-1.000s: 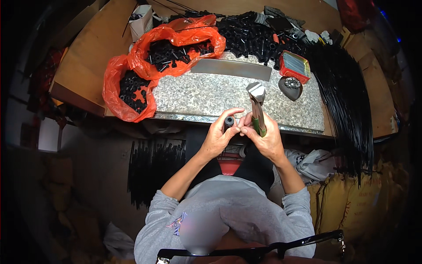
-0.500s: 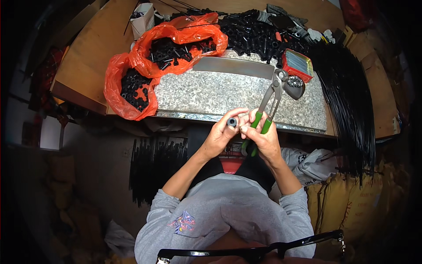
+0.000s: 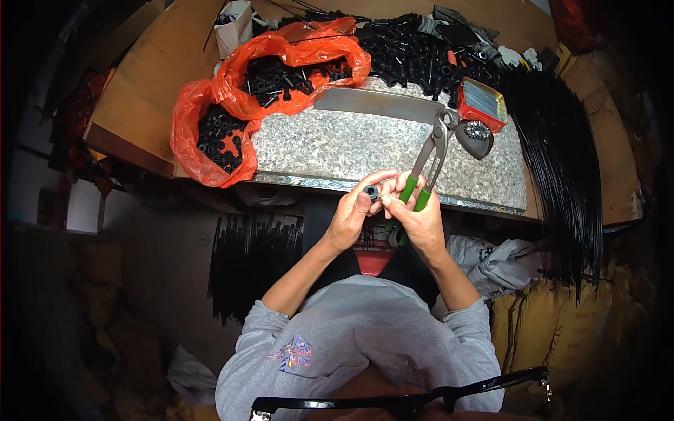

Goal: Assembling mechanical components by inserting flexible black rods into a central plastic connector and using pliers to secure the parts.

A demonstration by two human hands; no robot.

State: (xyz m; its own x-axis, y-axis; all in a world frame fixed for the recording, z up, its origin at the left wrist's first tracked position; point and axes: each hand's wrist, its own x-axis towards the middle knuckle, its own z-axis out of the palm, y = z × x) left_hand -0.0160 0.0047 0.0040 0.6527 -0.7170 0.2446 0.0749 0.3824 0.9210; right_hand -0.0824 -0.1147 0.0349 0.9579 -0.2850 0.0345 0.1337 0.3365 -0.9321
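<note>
My left hand [image 3: 347, 216] holds a short black tubular fitting [image 3: 370, 191] between thumb and fingers, its round open end facing up. Close beside it, my right hand [image 3: 423, 226] is wrapped around the green handles of long metal pliers [image 3: 438, 147], whose jaws point away from me. The right thumb and fingertips meet right at the fitting's side; whether they pinch something small there is hard to make out. Both hands are over the front edge of a speckled stone slab [image 3: 316, 151]. Beyond the plier jaws sits a small dark dish [image 3: 474, 149] of shiny metal bits.
Two orange plastic bags [image 3: 184, 126] of black parts stand at left. Behind lie a flat metal strip [image 3: 379, 105], a heap of black fittings [image 3: 411, 56] and a red box [image 3: 484, 121]. Black rods [image 3: 554, 154] drape over the right edge; more rods [image 3: 246, 270] stand below left.
The fitting in my left hand has tipped slightly, and the fingers have shifted a little around it. My right hand keeps its grip on the pliers. The whole view has shifted slightly.
</note>
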